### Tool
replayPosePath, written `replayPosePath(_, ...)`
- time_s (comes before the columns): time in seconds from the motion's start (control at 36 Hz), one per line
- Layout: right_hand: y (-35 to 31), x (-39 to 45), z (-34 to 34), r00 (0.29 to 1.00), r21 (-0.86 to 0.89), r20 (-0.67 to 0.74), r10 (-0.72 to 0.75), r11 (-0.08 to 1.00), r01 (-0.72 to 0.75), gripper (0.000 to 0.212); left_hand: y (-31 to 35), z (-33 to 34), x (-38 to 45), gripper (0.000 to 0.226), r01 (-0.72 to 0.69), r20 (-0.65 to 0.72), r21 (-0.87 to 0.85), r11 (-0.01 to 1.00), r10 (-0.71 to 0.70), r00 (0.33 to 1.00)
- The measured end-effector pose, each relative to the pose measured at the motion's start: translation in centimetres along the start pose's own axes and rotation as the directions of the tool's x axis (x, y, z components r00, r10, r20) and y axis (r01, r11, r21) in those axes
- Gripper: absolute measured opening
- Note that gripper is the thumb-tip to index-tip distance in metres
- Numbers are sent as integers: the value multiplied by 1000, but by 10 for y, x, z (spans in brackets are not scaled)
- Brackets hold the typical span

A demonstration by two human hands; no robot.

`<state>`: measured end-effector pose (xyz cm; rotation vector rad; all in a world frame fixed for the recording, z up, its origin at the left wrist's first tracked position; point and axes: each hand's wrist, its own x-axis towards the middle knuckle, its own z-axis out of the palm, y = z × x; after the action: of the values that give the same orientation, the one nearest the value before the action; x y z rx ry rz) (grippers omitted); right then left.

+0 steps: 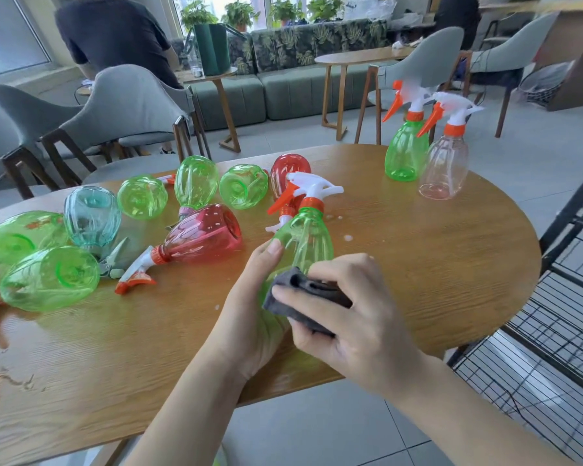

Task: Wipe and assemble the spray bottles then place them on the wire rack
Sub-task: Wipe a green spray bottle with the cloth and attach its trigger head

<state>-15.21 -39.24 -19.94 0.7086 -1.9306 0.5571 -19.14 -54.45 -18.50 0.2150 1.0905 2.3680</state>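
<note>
- Holding a green spray bottle (305, 240) at the centre of the frame, the left hand (253, 307) curls round its lower body with the thumb up along the side; the bottle tilts away, its white-and-orange trigger head pointing to the upper middle.
- The right hand (347, 317) grips a folded grey cloth (303, 299) and presses it against the bottle's base end.
- Two assembled bottles stand upright at the upper right of the wooden table (435, 264): a green bottle (406, 153) and, touching it, a clear bottle (446, 169).
- Left of centre lie many bottles on their sides, among them a red bottle with trigger head (199, 235) and a pale blue bottle (91, 216).
- A black wire rack (552, 331) stands at the right edge of the frame, beside the table.
- Small wet spots show on the tabletop near the held bottle.
</note>
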Motion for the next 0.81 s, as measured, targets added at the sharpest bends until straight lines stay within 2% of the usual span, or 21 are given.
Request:
replayPosePath(0.14,6,-5,-4,1000,13,-19,-15,1000,16,21,1,0,-1,82,47,-22,-74,996,-49,999)
replayPosePath(0.22,6,-7,-5,999,9,-5,-37,999,37,22,1,1,0,53,12,-36,-90,996,-15,999)
replayPosePath(0.33,7,-8,-5,998,5,2,-68,998,68,23,2,0,1,50,4,-39,-107,994,-8,999)
replayPosePath(0.42,8,-5,-5,999,9,-14,-49,999,49,23,2,0,2,50,6,-11,-50,999,-7,1000)
replayPosePath(0.5,13,4,-6,997,26,-69,31,999,-29,22,2,2,2,46,0,31,10,1000,0,1000)
replayPosePath(0.56,18,10,-8,986,50,-102,134,990,-129,23,1,1,3,42,-1,50,-8,1000,2,999)
replayPosePath(0.67,27,16,-10,913,156,-107,394,913,-376,27,0,2,2,52,5,124,-18,1000,-2,992)
replayPosePath(0.72,25,16,-9,892,200,-89,444,885,-420,28,0,2,1,56,11,141,-16,1000,-9,990)
replayPosePath(0.81,15,13,-8,902,239,-84,423,888,-394,27,0,1,0,68,19,151,-19,1000,-16,988)
